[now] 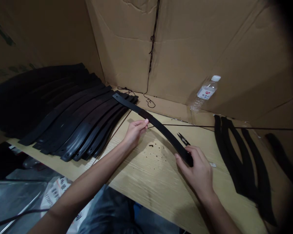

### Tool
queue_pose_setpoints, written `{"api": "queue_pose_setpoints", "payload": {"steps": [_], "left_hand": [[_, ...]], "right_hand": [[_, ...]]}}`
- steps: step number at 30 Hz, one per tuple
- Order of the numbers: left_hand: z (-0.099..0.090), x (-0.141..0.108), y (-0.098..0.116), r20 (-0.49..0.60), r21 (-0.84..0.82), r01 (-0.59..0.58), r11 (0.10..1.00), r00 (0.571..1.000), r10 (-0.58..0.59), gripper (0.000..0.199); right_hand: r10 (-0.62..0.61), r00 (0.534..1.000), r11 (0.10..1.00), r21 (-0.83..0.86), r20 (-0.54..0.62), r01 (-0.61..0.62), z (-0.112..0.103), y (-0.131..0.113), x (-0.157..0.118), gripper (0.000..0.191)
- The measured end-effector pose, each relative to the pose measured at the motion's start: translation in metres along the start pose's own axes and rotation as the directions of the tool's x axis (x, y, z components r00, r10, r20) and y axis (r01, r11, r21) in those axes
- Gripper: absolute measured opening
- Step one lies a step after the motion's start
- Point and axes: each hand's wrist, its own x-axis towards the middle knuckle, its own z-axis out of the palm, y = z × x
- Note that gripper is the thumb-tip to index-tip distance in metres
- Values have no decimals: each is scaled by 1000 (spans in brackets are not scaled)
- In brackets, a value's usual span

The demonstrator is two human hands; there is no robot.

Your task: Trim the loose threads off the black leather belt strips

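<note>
A long, curved black strap slants across the middle of the table, held up by both hands. My left hand pinches its near edge around the middle, beside a band wrapped round it. At the lower right end, my right hand grips the strap between thumb and fingers. The far end has a small hole and points to the upper left. Just behind my right hand lies a pair of black thread snips, partly hidden by the strap and fingers.
Many similar black straps overlap at the left. Several more lie at the right. A clear plastic bottle leans by the cardboard wall. A dark cord hangs down the wall; small scraps dot the wooden table.
</note>
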Motion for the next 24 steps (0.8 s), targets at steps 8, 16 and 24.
{"api": "queue_pose_setpoints", "payload": {"steps": [8,16,24], "left_hand": [[-2,0,-1,-51,55,16,998,999,-13,42],[2,0,-2,43,2,72,997,996,-72,42],[2,0,3,102,-26,30,999,994,-27,47]], "right_hand": [[-30,997,1000,-4,-64,30,0,2,1,17],[-57,996,995,-83,-71,51,-2,5,0,6],[-1,1000,999,-45,16,2,0,7,0,21]]}}
